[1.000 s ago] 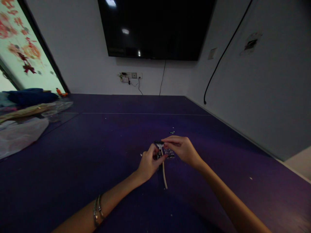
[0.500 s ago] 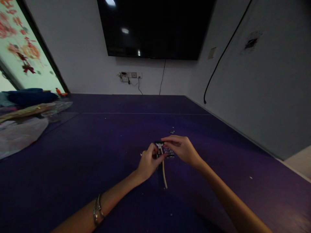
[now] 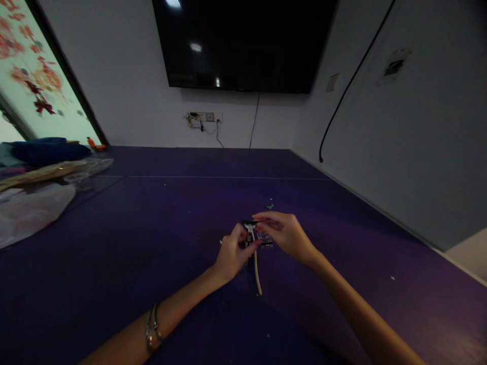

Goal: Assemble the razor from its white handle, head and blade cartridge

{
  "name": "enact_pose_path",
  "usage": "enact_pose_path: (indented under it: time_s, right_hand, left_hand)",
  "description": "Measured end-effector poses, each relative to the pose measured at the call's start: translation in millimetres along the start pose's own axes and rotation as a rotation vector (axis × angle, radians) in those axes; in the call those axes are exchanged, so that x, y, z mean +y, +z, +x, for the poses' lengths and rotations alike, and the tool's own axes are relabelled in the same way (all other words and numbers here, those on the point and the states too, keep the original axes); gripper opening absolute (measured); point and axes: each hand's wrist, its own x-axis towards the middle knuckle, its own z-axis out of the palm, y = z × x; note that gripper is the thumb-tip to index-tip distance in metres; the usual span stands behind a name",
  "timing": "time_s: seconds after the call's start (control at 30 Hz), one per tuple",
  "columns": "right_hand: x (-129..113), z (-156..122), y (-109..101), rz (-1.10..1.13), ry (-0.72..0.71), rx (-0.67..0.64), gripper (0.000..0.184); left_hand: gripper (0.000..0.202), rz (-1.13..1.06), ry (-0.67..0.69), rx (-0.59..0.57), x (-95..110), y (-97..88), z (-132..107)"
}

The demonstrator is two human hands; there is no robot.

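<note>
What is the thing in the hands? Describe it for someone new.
Below the wall screen, on the purple table, the left hand and right hand meet. Between them sits the pale-handled tool: a small dark head on a thin light stem, unlike the tiny scrap beyond.

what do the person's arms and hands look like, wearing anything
Both arms are bare as far as they show: no sleeves, no gloves. Two thin silvery bracelets circle the left forearm near the wrist. The left hand and right hand are bare; rings cannot be made out in the dim light. Nothing shows on the right arm.
</note>
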Motion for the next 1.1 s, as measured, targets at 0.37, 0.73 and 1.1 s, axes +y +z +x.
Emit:
enact_pose_path:
  time_s: [0.37,0.73,1.1]
  right_hand:
    - [-7,-1,-1,-0.086,-0.052,-0.022,0.016]
    - [-13,-1,-5,-0.148,-0.109,-0.067,0.012]
    - [-16,-2,-6,-0.164,-0.119,-0.058,0.012]
  left_hand:
    - [0.026,0.02,0.004,0.013,-1,0.9,0]
    - [0.031,0.024,-0.025,-0.037,9,-1.7,1]
    - [0.033,-0.084,-0.097,-0.057,10,0.3,1]
